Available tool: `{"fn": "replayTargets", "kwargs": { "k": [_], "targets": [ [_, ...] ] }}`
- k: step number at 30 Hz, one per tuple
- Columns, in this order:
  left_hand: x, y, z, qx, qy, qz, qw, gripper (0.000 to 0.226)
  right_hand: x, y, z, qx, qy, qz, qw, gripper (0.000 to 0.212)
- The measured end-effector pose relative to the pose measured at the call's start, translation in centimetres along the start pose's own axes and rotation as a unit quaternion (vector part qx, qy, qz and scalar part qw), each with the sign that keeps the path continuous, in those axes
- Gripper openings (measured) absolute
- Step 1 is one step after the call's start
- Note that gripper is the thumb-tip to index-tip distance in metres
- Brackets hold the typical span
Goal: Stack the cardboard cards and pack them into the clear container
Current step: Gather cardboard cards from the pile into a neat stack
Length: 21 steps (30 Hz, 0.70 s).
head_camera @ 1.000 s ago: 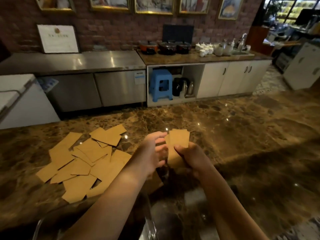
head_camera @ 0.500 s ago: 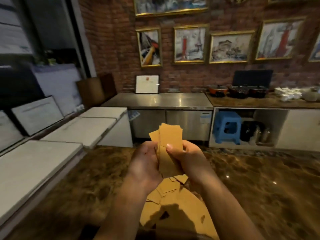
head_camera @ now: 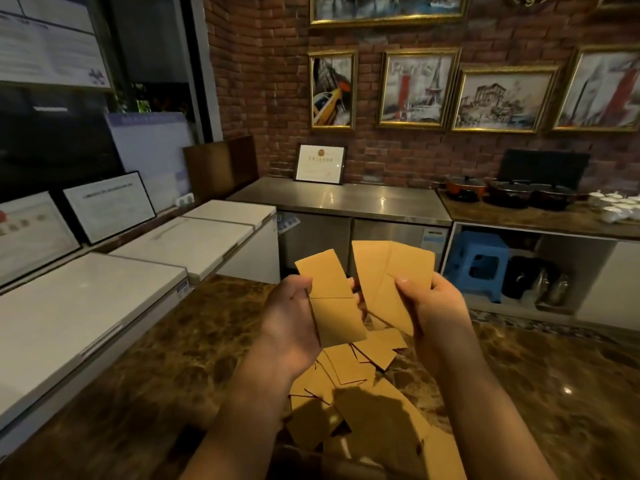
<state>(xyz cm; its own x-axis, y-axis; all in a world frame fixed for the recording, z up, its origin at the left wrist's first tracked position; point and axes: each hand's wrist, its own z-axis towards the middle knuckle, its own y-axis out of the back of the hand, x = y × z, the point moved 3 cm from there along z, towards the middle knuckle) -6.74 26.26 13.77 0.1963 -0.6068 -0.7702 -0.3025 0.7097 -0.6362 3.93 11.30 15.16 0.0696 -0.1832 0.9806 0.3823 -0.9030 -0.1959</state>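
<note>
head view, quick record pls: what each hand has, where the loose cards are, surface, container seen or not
left hand: left hand grips a small bunch of cardboard cards, held upright
right hand: right hand grips a second, fanned bunch of cards
two bunches: apart, with a gap between them
loose cards: a scattered pile lies on the counter below the hands
surface: brown marble counter
clear container: not in view
</note>
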Motion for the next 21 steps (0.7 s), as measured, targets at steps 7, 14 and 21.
{"fn": "replayTargets", "kwargs": {
  "k": [7, 14, 21],
  "targets": [
    [1.4, -0.7, 1.6, -0.024, -0.016, 0.059, 0.998, 0.059, 0.6, -1.5, -2.7, -0.039, 0.248, -0.196, 0.948, 0.012],
    [2.6, -0.4, 2.1, -0.081, -0.050, 0.042, 0.995, 0.054, -1.0, -3.7, -4.1, 0.116, 0.161, -0.111, 0.974, 0.014],
    [2.3, 0.4, 2.0, -0.008, -0.054, 0.066, 0.996, 0.041, -0.7, -0.6, -1.4, 0.080, -0.008, -0.014, 0.997, 0.017]
  ]
}}
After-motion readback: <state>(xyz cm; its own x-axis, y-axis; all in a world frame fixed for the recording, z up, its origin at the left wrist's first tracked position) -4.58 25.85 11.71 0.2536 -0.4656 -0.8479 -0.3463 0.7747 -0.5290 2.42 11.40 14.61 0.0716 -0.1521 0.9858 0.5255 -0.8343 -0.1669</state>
